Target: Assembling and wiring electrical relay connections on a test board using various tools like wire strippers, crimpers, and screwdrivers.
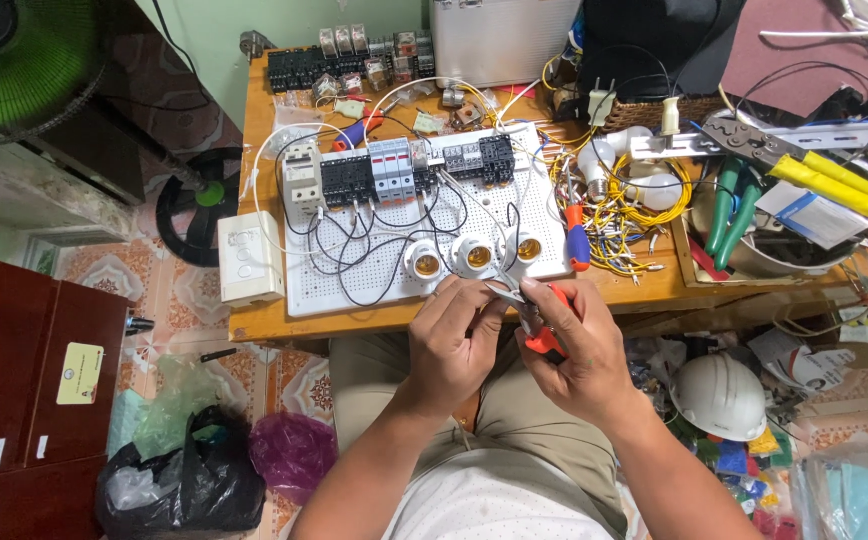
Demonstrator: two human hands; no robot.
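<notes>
Table: wooden, far edge cut off by clutter.
Board: white, wired, just beyond the hands.
Right hand: fingers wrapped around red-handled pliers, jaws mostly hidden.
Left hand: fingers pinching something tiny, unclear.

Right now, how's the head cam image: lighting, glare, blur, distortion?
Head view: even, soft light, weak shadows; slight glare on the white hard hat and bulbs. Wide-angle bend at the edges, seen in the table edge. Left hand, right hand and red-handled pliers fairly sharp; far clutter softer.
</notes>
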